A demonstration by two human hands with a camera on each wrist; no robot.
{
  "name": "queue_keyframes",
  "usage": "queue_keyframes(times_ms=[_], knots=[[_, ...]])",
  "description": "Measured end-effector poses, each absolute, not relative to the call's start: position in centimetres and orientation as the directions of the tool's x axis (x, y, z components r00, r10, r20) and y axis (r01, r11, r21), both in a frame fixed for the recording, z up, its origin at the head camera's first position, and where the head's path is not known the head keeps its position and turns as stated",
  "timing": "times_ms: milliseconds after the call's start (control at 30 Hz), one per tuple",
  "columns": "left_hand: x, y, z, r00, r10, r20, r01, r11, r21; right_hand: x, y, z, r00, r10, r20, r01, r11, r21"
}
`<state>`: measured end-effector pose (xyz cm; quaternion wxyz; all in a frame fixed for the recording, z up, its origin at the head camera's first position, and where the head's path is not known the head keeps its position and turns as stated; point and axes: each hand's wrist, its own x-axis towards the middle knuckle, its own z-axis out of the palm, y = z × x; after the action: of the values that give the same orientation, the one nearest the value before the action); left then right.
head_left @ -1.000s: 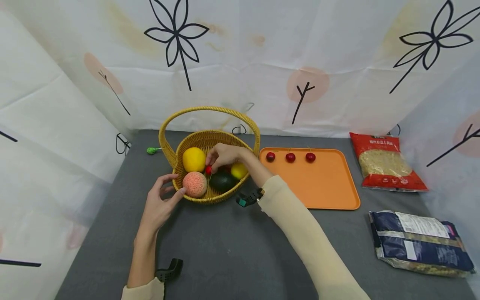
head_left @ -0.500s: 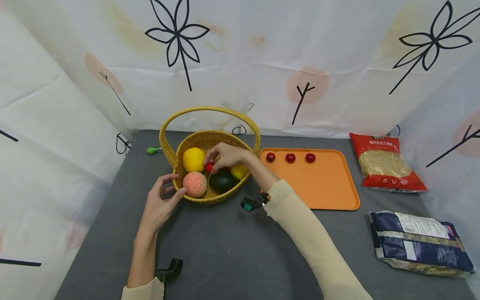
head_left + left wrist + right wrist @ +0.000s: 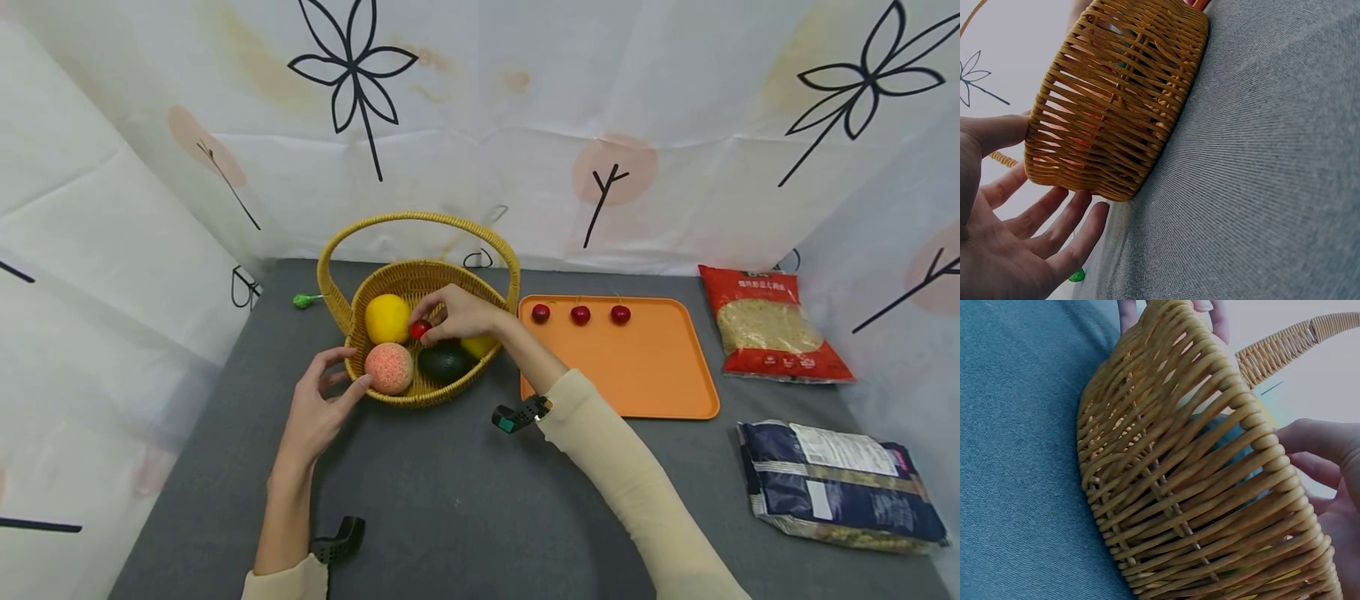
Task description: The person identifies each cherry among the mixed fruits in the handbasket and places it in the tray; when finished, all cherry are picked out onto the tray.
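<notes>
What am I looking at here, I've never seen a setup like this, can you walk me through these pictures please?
There is no machine here: a person works with two bare hands. The wide view comes from a camera worn on the head, looking forward and down. The two close views come from cameras on the wrists.

On the gray surface stands a wicker basket holding a round yellow fruit, a pinkish ball, a dark green fruit and something yellow, partly hidden. To its right are an orange tray with three cherries, a red bag and a dark blue bag.

The left hand holds the basket's side. The right hand pinches a small red fruit, in or just above the basket; I can't tell which.
</notes>
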<state>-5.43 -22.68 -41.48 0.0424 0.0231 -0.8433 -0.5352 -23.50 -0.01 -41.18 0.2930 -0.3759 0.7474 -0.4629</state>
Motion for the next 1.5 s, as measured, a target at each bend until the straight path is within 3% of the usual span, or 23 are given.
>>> queue_keyframes(times_ms=[333,733,1033,1267,1500], knots=[[-5.5,-22.6,-41.0,-0.995,-0.098,0.026,-0.019,0.430,0.903,-22.8,0.6,-41.2,-0.599,-0.800,-0.022,-0.289,0.243,-0.926],[-5.4,-22.6,-41.2,-0.995,-0.099,0.028,-0.018,0.436,0.900,-20.7,2.5,-40.4,-0.593,-0.803,0.068,-0.366,0.193,-0.910],[-5.4,-22.6,-41.3,-0.995,-0.100,0.029,-0.018,0.440,0.898,-17.4,7.1,-37.3,-0.592,-0.782,0.192,-0.370,0.052,-0.927],[-5.5,-22.6,-41.3,-0.995,-0.100,0.030,-0.017,0.443,0.897,-15.2,12.5,-35.4,-0.639,-0.728,0.250,-0.425,0.062,-0.903],[-5.5,-22.6,-41.3,-0.995,-0.099,0.030,-0.017,0.436,0.900,-14.3,16.4,-35.9,-0.713,-0.645,0.275,-0.447,0.116,-0.887]])
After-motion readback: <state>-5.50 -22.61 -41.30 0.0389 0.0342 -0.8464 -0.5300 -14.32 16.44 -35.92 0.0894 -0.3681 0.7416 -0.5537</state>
